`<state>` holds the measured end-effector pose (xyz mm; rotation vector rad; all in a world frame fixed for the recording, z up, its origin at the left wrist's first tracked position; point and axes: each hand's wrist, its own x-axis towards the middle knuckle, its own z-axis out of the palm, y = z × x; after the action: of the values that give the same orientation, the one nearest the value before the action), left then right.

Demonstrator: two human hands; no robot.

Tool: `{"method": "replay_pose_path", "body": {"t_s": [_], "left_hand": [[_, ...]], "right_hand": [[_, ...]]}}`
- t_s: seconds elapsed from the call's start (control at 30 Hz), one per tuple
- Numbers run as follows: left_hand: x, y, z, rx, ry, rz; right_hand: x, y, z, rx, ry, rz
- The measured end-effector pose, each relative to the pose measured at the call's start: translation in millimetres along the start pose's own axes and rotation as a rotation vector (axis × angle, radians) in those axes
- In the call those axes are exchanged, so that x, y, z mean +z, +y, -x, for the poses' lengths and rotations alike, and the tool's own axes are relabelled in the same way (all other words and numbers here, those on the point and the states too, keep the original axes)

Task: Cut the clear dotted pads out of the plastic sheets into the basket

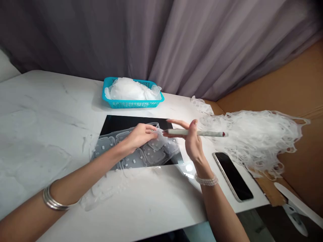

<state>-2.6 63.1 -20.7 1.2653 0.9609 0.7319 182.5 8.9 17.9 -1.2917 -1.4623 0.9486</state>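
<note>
L hand (140,136) pinches raised bit of clear moulded sheet (133,158), rest lying under & L of it; R hand (193,144), just R, grips pen-like tool (210,133). Sheet looks v. light, soft, prob. slippery, tearable; best held edgewise.

Pale light washes over the white bench (156,198) in here, flaring into hard glare by the lower right corner of the black sheet (113,122) and leaving a soft shadow beside the right hand (193,146), while the grey curtain (101,40) hangs dim, the white pile (252,134) looks smeary, and wide-angle stretching bends the edges.
</note>
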Motion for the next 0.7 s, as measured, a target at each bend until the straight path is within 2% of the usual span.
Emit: {"method": "replay_pose_path", "body": {"t_s": [0.07, 0.13, 0.2, 0.27, 0.37, 0.43, 0.53, 0.6, 0.7], "left_hand": [[1.6, -4.7, 0.3, 0.003, 0.024, -0.048], [1.7, -6.9, 0.8, 0.017, 0.042, -0.081], [1.5, -6.1, 1.0, 0.046, 0.054, -0.13], [2.5, -4.1, 0.8, 0.087, 0.054, -0.216], [8.2, -2.3, 1.1, 0.176, 0.114, -0.358], [13.5, -1.4, 3.5, 0.265, 0.205, -0.424], [16.3, 4.3, 11.1, 0.429, 0.365, -0.482], [10.9, 11.8, 16.0, 0.457, 0.442, -0.395], [-6.1, 23.5, 18.4, 0.309, 0.427, -0.055]], "right_hand": [[-6.6, 12.2, -8.4, 0.014, 0.174, -0.033], [-8.3, 23.8, -18.2, -0.004, 0.24, 0.022], [-4.8, 31.4, -26.3, -0.033, 0.195, 0.142], [1.9, 34.5, -30.7, -0.037, 0.095, 0.218], [11.0, 36.0, -31.6, -0.036, 0.002, 0.167], [12.4, 39.2, -31.5, -0.09, 0.075, 0.235], [3.5, 50.1, -34.4, -0.159, 0.23, 0.417], [-7.4, 59.2, -37.8, -0.159, 0.282, 0.444], [-20.6, 67.4, -41.9, -0.15, 0.341, 0.454]]}}
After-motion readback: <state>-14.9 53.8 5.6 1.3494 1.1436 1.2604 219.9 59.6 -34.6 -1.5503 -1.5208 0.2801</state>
